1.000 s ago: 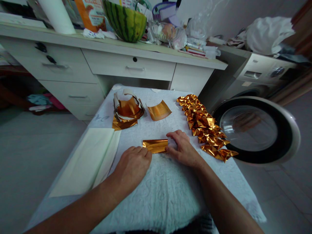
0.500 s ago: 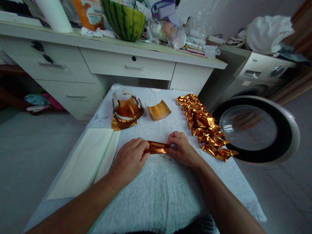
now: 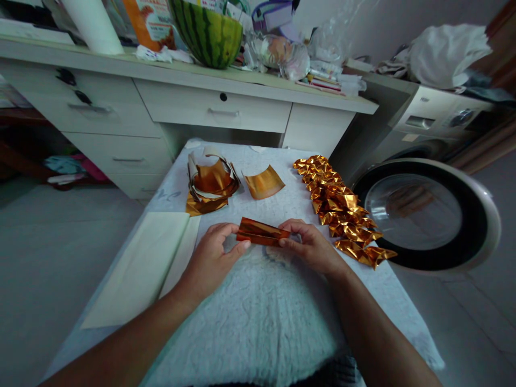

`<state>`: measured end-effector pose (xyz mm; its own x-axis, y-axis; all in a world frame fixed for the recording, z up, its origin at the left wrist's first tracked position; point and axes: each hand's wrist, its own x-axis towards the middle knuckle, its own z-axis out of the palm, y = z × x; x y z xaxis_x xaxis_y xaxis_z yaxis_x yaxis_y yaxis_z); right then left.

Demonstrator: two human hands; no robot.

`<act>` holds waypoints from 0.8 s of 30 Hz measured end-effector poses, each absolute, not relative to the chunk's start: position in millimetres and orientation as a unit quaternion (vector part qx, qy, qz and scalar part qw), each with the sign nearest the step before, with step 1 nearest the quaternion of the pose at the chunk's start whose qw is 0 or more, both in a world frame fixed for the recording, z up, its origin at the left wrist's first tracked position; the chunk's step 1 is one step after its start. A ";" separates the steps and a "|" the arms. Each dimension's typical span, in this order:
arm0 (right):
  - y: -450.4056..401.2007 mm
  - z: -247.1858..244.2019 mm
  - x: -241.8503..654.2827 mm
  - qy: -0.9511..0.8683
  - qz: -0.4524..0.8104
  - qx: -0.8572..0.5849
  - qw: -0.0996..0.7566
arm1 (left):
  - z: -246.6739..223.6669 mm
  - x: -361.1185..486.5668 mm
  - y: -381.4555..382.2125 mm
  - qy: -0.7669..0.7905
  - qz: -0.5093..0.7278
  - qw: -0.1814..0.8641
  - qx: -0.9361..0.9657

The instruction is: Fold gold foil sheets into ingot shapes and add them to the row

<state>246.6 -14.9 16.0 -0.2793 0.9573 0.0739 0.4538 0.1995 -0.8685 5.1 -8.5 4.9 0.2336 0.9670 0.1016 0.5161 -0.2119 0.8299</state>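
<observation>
A strip of shiny copper-gold foil paper (image 3: 262,232), folded lengthwise, is held just above the cloth-covered table (image 3: 258,306). My left hand (image 3: 215,252) pinches its left end between thumb and fingers. At the right end, my right hand (image 3: 308,244) grips it the same way. Beyond them lies a single curved foil sheet (image 3: 265,183). A curled stack of foil sheets (image 3: 212,180) with pale backing sits to its left. Folded gold foil pieces (image 3: 342,212) overlap in a long row along the right side.
Pale paper sheets (image 3: 139,269) lie at the table's left. Behind stands a white desk (image 3: 217,110) carrying a cut watermelon (image 3: 205,35) and plastic bags. On the right, the open round door (image 3: 427,215) of a washing machine (image 3: 427,110) comes close to the table edge.
The foil strip has risen a little off the table and tilted, showing more of its folded face. My left fingers have spread wider along its end.
</observation>
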 end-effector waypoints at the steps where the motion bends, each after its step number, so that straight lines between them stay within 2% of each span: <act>1: -15.3 15.5 246.4 -0.685 0.407 -0.502 0.336 | 5.9 4.7 -8.0 0.518 0.330 0.370 0.697; 6: -16.8 14.1 242.6 -0.609 0.510 -0.481 0.372 | 12.7 4.6 -9.0 0.496 0.336 0.479 0.641; 18: -16.6 6.7 232.9 -0.509 0.619 -0.424 0.422 | 10.4 7.4 -10.2 0.459 0.390 0.585 0.544; 22: -17.0 6.1 227.5 -0.489 0.629 -0.416 0.439 | 10.0 8.3 -8.6 0.455 0.391 0.590 0.540; 24: -16.6 5.3 224.3 -0.489 0.617 -0.422 0.450 | 7.0 8.8 -7.0 0.469 0.404 0.551 0.560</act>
<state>224.3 -16.6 5.3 -0.2392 0.9676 -0.0811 -0.1431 -0.1177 -0.9827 8.8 -7.0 7.0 0.2327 0.9704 -0.0649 0.0804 0.0473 0.9956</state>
